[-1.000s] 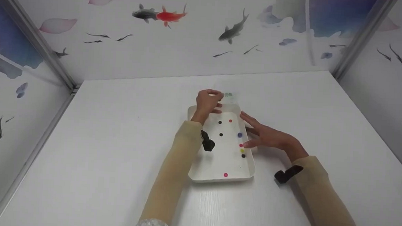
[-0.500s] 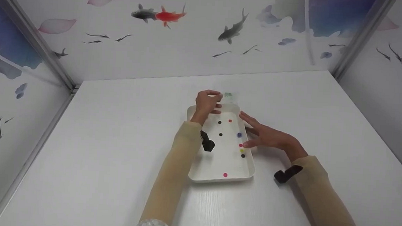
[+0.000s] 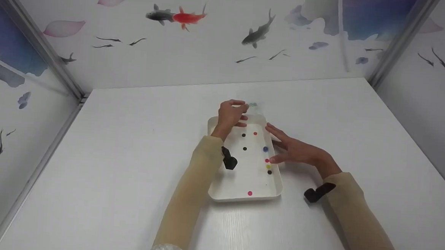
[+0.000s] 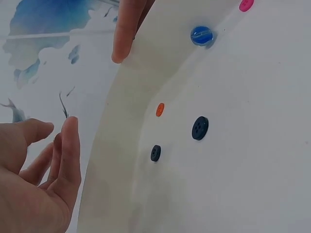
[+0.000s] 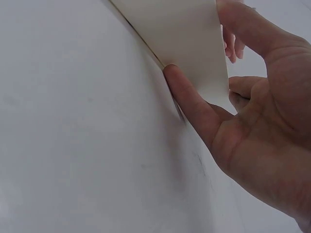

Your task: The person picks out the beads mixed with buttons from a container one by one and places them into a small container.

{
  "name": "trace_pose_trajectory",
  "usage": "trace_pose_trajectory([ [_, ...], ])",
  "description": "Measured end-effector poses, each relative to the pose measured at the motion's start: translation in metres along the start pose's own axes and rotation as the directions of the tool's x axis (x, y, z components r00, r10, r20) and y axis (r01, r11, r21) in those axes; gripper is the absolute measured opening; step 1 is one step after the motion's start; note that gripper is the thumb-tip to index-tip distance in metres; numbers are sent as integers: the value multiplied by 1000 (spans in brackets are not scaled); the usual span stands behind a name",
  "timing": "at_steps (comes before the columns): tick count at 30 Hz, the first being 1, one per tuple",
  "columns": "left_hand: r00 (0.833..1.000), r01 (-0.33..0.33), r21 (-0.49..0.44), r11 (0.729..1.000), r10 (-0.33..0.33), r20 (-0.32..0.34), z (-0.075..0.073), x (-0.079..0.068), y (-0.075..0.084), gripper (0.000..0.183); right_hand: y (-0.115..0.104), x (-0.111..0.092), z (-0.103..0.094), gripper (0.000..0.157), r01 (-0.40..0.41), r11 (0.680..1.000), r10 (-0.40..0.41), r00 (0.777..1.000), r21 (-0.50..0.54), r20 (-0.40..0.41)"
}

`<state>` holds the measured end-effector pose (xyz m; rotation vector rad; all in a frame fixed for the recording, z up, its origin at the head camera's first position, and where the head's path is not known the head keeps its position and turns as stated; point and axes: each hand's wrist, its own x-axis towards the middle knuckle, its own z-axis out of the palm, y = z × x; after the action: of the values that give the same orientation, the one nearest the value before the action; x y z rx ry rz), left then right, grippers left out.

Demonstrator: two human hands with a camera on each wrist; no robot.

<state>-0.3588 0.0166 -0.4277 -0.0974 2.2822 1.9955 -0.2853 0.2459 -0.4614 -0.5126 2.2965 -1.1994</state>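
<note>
A white tray (image 3: 227,197) holds several loose buttons. Among them are a red button (image 3: 255,133), a black button (image 3: 245,148), a blue button (image 4: 201,35), a yellow button (image 3: 268,166) and a pink button (image 3: 250,193). My left hand (image 3: 231,113) is over the tray's far end, thumb and fingertips brought close together beside a clear plastic bag (image 3: 257,108) with small green shapes. I cannot tell whether anything is between those fingertips. My right hand (image 3: 299,150) holds the tray's right wall, thumb at the rim and fingers along the outside.
The tray stands on a white table (image 3: 122,154). Behind it rises a white back wall (image 3: 210,59) printed with fish, and another wall panel (image 3: 437,98) stands at the right. A black wrist camera (image 3: 316,192) is strapped to the right sleeve.
My left hand has shifted very slightly to the right by the clear bag. My right hand, the tray and its buttons look unchanged.
</note>
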Motion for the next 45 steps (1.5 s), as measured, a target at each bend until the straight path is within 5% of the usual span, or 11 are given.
trace_pose_trajectory([
  [28, 972, 1, -13, 1000, 2, 234, 11, -19, -14, 29, 3, 3, -3, 114, 14, 1000, -13, 1000, -18, 16],
  [45, 941, 28, 198, 980, -93, 326, 13, -36, -22, 34, 4, 2, -1, 113, -3, 1000, 3, 1000, -16, 10],
])
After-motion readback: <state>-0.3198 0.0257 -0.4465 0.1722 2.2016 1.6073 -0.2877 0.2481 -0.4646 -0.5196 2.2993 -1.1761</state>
